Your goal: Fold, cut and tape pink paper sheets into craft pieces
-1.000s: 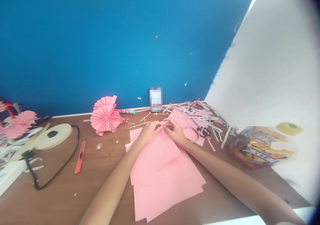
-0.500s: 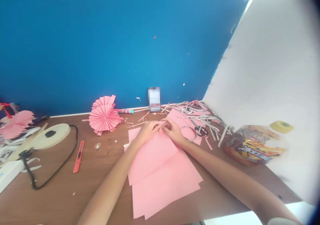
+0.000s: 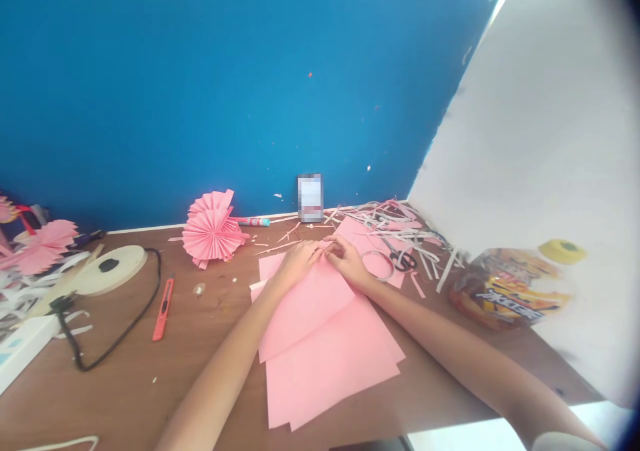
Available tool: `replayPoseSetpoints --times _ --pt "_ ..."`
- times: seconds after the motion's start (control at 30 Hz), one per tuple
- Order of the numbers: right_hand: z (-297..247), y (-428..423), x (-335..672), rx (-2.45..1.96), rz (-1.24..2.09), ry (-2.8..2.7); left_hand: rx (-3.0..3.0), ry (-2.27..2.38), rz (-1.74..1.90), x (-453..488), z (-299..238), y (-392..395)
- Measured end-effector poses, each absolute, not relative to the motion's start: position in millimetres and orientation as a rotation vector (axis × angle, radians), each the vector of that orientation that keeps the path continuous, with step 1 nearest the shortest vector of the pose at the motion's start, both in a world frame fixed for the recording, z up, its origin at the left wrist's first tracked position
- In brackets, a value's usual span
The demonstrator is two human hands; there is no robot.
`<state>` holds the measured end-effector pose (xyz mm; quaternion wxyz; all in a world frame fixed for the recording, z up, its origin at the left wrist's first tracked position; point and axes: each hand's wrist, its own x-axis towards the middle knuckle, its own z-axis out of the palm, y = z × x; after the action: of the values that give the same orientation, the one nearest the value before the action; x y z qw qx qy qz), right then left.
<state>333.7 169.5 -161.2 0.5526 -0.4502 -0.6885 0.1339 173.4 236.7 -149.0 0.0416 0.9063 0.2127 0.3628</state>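
A stack of pink paper sheets (image 3: 325, 351) lies on the brown table (image 3: 125, 384) in front of me. My left hand (image 3: 296, 264) and my right hand (image 3: 349, 261) meet at the far edge of the top sheet, fingers pinched together on that edge. The top sheet's near part lifts slightly off the stack. A folded pink paper fan (image 3: 213, 232) rests behind, near the blue wall.
A red box cutter (image 3: 163, 307), a white tape roll (image 3: 111, 265) and a black cable (image 3: 125, 324) lie at left. Scissors (image 3: 403, 259), a clear ring (image 3: 377, 265) and paper strips (image 3: 400, 227) sit at right, with a snack bag (image 3: 510, 291) and a yellow roll (image 3: 563, 251).
Both hands stayed pinched at the sheet's far edge. The top sheet shifted slightly on the stack, and the view moved a little.
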Motion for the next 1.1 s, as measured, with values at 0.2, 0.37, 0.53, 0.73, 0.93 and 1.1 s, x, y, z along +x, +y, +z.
replayPoseSetpoints --times 0.2,0.37,0.53,0.73,0.93,1.1 --pt "-161.6 170.2 333.7 -1.048 0.335 -1.615 2.762 0.623 1.131 173.0 -151.1 237.6" --pt "-162.3 171.3 334.5 -1.033 0.364 -1.596 2.807 0.618 1.134 172.3 -150.7 234.3" --pt "-163.2 172.4 334.9 -1.054 0.350 -1.593 2.824 0.615 1.136 172.6 -150.1 231.7" --pt "-162.9 171.8 335.3 -1.065 0.327 -1.593 2.812 0.599 1.131 173.1 -150.6 233.8" --pt "-162.4 170.6 334.4 -1.066 0.338 -1.598 2.751 0.578 1.141 173.6 -152.0 235.5" --pt "-161.8 171.7 335.0 -1.041 0.366 -1.576 2.545 0.552 1.151 170.0 -150.6 240.8"
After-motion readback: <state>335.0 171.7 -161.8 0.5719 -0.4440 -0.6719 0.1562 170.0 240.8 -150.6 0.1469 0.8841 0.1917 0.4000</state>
